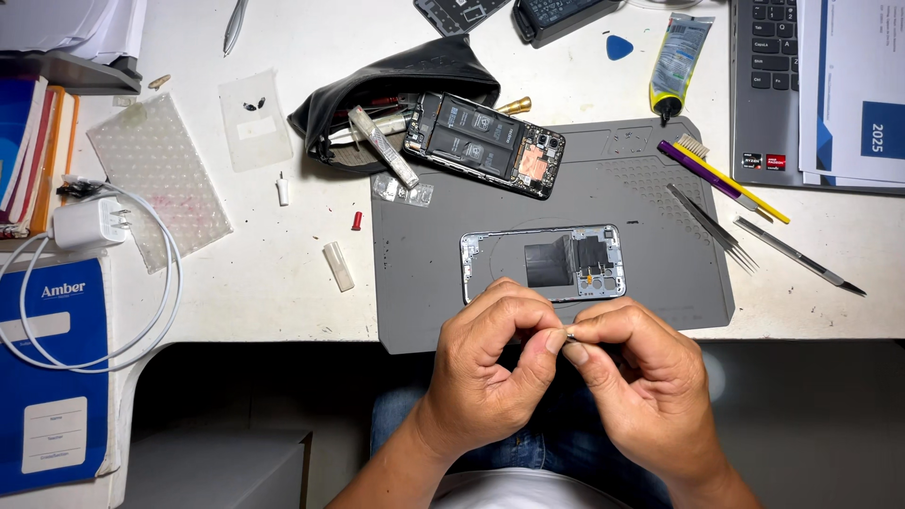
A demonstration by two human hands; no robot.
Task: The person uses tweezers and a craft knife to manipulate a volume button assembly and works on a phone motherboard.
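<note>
Both hands work off the bench, in front of its near edge, above the lap. The left hand (490, 363) and right hand (636, 377) meet fingertip to fingertip — the fingers of each pressed together, pinching one tiny part (569, 333) between them. What the part is cannot be told; it is too small.

Hazards, as judged:
- The part is held over open lap and dark floor, not over the mat (660, 170). A slip of the pinch would likely drop it out of sight.
- The phone (485, 143) lies open at the mat's far left corner, half on the pouch (396, 80) — a nudge could tip it.
- The glue tube (677, 61) points at the mat's far edge; leakage could foul it.

Count:
- Hands: two.
- Frame (543, 263), near the mat's near edge: one.
- Open phone: one.
- Mat: one.
- Glue tube: one.
- Brush (721, 176): one.
- Tweezers (712, 223): one.
- Charger (87, 224), left side of bench: one.
</note>
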